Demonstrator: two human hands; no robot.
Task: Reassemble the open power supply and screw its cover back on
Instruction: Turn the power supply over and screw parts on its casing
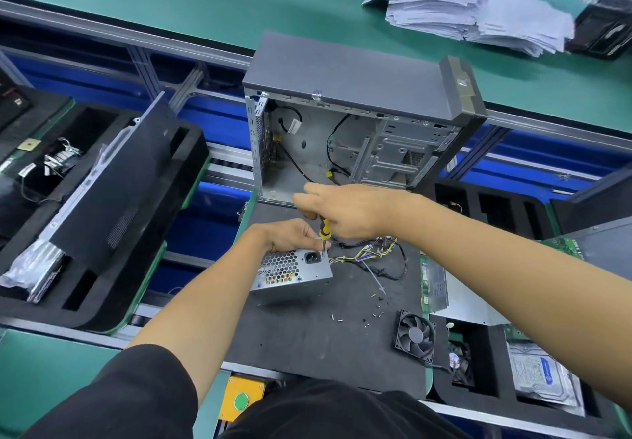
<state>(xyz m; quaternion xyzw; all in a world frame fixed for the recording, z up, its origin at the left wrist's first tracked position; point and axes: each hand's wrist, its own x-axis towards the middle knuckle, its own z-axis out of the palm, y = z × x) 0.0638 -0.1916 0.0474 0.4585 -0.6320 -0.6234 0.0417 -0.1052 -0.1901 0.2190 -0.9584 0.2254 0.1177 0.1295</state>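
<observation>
1. Power supply point(292, 272): silver metal box, lying on the dark foam mat point(307, 332) in front of the person; honeycomb vent and black mains socket are facing the camera.
2. Left hand point(294, 235): resting on the top rear edge of the power supply, fingers curled over it and pressing it down.
3. Right hand point(345, 211): wrapping closed around the yellow-and-black handle of a screwdriver point(323, 238), whose shaft is pointing down at the top corner beside the socket.
4. Wire bundle point(369, 254): yellow, black and white leads trailing from the supply toward the right.
5. Loose screws point(374, 305): lying scattered on the mat, right of the supply.
6. Black fan point(415, 336): sitting at the mat's right edge.
7. Open computer case point(349, 131): standing behind the hands, interior showing.
</observation>
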